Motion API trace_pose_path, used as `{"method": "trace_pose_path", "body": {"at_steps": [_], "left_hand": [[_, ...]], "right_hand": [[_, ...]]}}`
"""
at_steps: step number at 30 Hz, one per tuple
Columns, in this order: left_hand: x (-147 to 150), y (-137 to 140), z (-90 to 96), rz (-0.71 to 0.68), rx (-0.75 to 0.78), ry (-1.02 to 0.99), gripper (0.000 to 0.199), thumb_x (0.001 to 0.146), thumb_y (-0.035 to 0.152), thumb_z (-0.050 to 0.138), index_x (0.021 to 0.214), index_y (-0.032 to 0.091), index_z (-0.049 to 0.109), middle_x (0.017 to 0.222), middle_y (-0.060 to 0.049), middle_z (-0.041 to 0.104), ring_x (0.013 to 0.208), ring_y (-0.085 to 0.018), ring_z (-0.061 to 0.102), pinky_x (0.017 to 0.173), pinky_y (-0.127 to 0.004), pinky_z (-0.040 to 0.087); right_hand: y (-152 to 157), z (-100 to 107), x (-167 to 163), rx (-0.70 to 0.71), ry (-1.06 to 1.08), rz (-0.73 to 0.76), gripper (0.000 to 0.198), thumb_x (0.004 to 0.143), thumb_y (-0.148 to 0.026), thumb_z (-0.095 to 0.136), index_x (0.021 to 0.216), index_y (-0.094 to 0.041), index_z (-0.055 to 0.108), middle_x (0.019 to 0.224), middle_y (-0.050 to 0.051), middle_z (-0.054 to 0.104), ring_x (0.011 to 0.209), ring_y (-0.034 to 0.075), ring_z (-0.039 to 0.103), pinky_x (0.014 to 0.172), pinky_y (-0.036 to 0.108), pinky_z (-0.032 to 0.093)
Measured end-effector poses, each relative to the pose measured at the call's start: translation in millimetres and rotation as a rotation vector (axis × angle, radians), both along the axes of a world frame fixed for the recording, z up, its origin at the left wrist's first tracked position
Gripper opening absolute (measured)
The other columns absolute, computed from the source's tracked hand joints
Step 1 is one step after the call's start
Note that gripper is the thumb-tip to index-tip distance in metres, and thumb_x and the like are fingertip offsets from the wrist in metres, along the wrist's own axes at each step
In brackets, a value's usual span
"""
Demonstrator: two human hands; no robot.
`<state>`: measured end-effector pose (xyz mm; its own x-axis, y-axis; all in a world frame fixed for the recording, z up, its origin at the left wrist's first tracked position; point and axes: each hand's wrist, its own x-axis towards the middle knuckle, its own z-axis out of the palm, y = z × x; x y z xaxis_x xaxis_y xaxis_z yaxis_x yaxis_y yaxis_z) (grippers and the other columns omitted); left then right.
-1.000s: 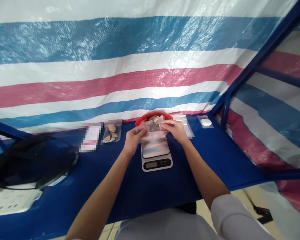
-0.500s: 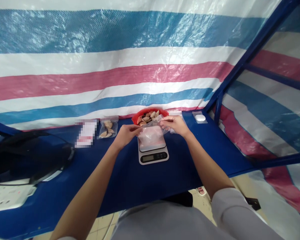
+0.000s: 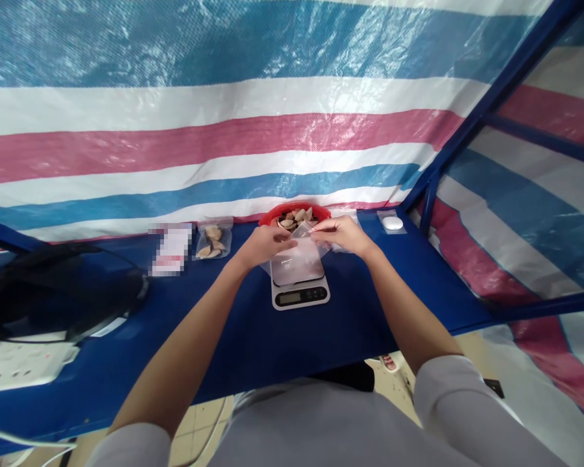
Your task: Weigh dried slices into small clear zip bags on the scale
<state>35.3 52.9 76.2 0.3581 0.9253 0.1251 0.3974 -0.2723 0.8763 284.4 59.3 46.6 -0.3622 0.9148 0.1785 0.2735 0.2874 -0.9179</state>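
Above a kitchen scale [image 3: 302, 295] I hold a clear plastic zip bag [image 3: 299, 259] with both hands. My left hand [image 3: 267, 245] pinches the bag's upper left part. My right hand [image 3: 341, 235] pinches its upper right corner. No contents show in the bag, and it covers much of the weighing plate. Just behind my fingers is a red basket [image 3: 267, 214] holding several pale, woody-looking pieces [image 3: 299, 218], partly hidden by my hands. The scale's display is too dim to read.
Left of the scale lie a filled zip bag [image 3: 214, 239] and a blurred paper [image 3: 172, 250]. A black object [image 3: 53, 292] and a white power strip [image 3: 24, 363] are farther left. More clear bags [image 3: 345, 214] and a small bag with a white round item [image 3: 392, 223] lie right.
My left hand has moved inward along the bag, closer to my right hand. The bag hangs flatter over the scale plate. The whole view has shifted slightly.
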Motion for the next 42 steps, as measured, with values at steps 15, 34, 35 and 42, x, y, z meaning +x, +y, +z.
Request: {"method": "trace_pose_path", "body": {"at_steps": [15,34,35,42], "left_hand": [[36.3,-14.9,-31.7,0.107,-0.221,-0.351,0.041,0.066,0.05,0.085,0.086,0.015,0.077,0.08,-0.006,0.074,0.068,-0.018,0.066,0.071,-0.033,0.056],[97.9,-13.1,-59.5,0.037,0.344,0.036,0.037,0.086,0.023,0.068,0.123,0.022,0.064,0.12,-0.01,0.07,0.101,-0.024,0.069,0.094,-0.04,0.055],[101.6,-13.0,-60.2,0.017,0.424,0.075,0.036,0.088,0.023,0.066,0.125,0.023,0.063,0.126,-0.011,0.067,0.11,-0.026,0.066,0.099,-0.042,0.053],[130.8,-10.3,-62.4,-0.202,0.736,0.476,0.024,0.094,0.022,0.059,0.117,0.017,0.064,0.123,-0.015,0.067,0.113,-0.03,0.064,0.099,-0.044,0.054]], "right_hand": [[-27.2,-19.8,27.9,-0.198,0.244,-0.307,0.053,0.065,-0.053,0.087,0.104,-0.019,0.079,0.101,0.007,0.077,0.088,0.024,0.074,0.066,0.032,0.064],[34.9,-23.0,114.0,-0.278,0.281,-0.354,0.045,0.059,-0.047,0.092,0.091,-0.017,0.08,0.082,0.007,0.078,0.074,0.021,0.074,0.062,0.029,0.063],[40.9,-22.5,119.5,-0.289,0.268,-0.345,0.046,0.059,-0.046,0.093,0.091,-0.017,0.08,0.081,0.007,0.078,0.073,0.02,0.074,0.062,0.029,0.064],[80.3,-21.1,135.8,-0.337,0.155,-0.278,0.045,0.06,-0.046,0.093,0.089,-0.014,0.08,0.08,0.01,0.077,0.071,0.02,0.074,0.06,0.027,0.062]]}}
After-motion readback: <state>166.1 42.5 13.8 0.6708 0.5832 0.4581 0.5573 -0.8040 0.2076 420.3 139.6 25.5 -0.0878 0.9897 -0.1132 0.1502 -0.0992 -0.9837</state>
